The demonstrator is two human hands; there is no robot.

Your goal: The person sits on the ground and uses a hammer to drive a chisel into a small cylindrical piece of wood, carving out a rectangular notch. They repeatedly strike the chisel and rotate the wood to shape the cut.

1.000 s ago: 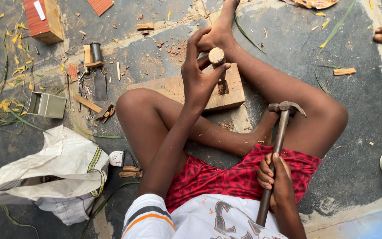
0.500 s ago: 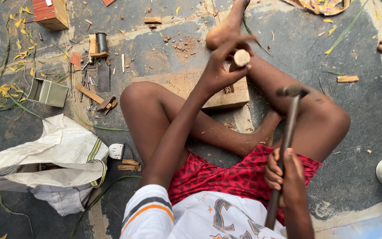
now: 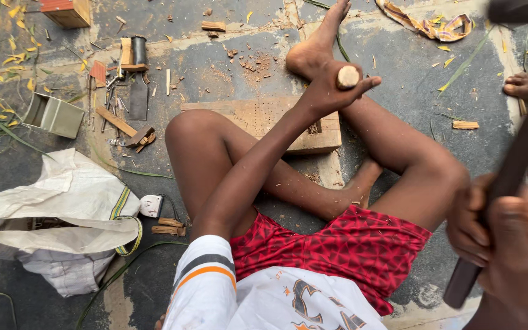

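Observation:
I sit on the ground with one leg bent and the other stretched out. My left hand (image 3: 331, 91) grips a short round wooden peg (image 3: 348, 77) upright over a flat wooden block (image 3: 264, 119) that lies between my legs. My right hand (image 3: 499, 238) is raised close to the camera at the right edge, wrapped around the dark handle of a hammer (image 3: 508, 177). The hammer's head is a dark blur at the top right corner.
A white sack (image 3: 56, 220) lies at the left. Small tools, wood scraps and a metal tin (image 3: 53, 115) are scattered at the upper left, with a red-topped wooden box (image 3: 65, 11) beyond. Another person's bare feet (image 3: 524, 85) show at the right edge.
My right hand has lifted the hammer up and toward the camera, from low by my thigh. My left hand has kept the peg on the block, shifting slightly right.

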